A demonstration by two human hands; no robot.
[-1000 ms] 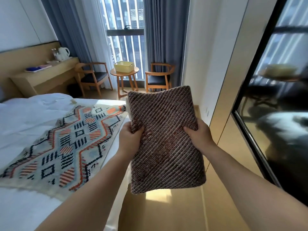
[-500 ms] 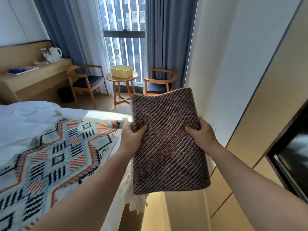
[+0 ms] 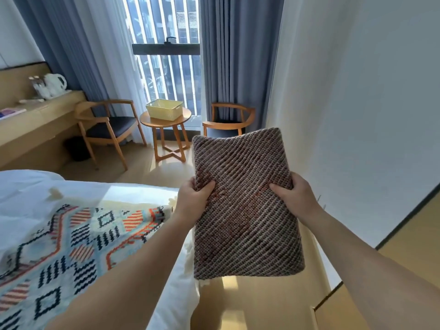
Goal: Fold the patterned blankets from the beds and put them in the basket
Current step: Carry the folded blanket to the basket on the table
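Both sets of fingers (image 3: 206, 186) pinch the folded blanket (image 3: 245, 222) at its long edges, left hand (image 3: 194, 201) and right hand (image 3: 294, 198), thumbs on top, the rest hidden beneath. Brown, diagonally ribbed, thick, it is held in the air beside the bed (image 3: 133, 194), long axis pointing ahead. The basket (image 3: 164, 110) sits well ahead and leftward on the round desk (image 3: 186, 115), likely nearer the left hand.
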